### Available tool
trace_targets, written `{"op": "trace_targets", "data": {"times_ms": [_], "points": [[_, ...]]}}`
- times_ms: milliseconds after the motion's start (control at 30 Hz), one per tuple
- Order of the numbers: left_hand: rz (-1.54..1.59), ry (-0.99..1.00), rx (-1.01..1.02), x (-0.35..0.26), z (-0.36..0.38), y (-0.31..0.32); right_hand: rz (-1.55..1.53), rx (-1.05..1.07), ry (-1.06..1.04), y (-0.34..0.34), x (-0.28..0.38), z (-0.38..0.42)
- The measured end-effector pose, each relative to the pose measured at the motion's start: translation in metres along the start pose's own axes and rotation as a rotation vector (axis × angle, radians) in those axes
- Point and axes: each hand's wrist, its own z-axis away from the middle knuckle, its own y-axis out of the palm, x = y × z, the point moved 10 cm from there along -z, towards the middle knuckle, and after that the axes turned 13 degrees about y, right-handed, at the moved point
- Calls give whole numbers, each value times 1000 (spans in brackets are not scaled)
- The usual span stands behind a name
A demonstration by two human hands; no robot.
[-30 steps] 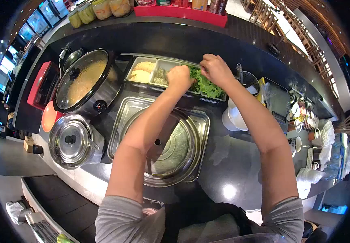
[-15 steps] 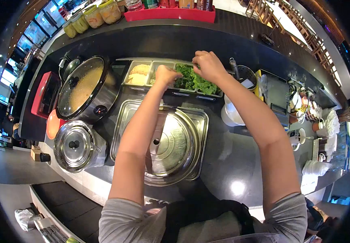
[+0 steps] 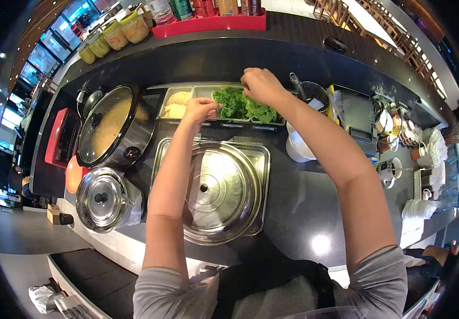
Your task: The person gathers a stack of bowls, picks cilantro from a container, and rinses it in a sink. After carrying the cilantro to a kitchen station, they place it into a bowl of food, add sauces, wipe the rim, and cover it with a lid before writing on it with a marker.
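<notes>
My left hand [image 3: 200, 109] is over the front of the condiment tray [image 3: 161, 110], thumb and fingers pinched at the left edge of the leafy greens [image 3: 232, 104]. Whatever lies between those fingertips is too small to make out. At the back right of the greens is my right hand [image 3: 263, 85], its fingers curled down and closed near the tray's far rim; what they grip is hidden. Left of the greens, one compartment holds pale yellow crumbly food [image 3: 177, 103]. Another compartment lies partly behind my left hand.
In front of the tray, a round steel lid [image 3: 224, 196] lies on a rectangular metal pan [image 3: 264, 175]. A large glass-lidded cooker [image 3: 108, 127] and a smaller lidded pot [image 3: 101, 199] stand left. White containers [image 3: 299, 144] are right; a red bottle rack [image 3: 208, 24] sits on the ledge.
The whole view has shifted a little. My left hand has drawn back leftward from the greens, and my right hand has moved slightly toward the tray's far side.
</notes>
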Motion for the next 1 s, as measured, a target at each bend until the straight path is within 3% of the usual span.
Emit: {"op": "trace_targets", "data": {"times_ms": [133, 300, 400, 833, 1000], "points": [[35, 48, 25, -2, 2, -8, -12, 7, 23, 1, -2, 0], [282, 203, -122, -29, 14, -9, 10, 9, -1, -4, 2, 3], [311, 242, -65, -29, 12, -6, 3, 14, 9, -3, 2, 1], [272, 167, 38, -11, 17, 17, -42, 26, -9, 2, -2, 0], [321, 274, -10, -48, 17, 2, -41, 25, -35, 2, -1, -1]]}}
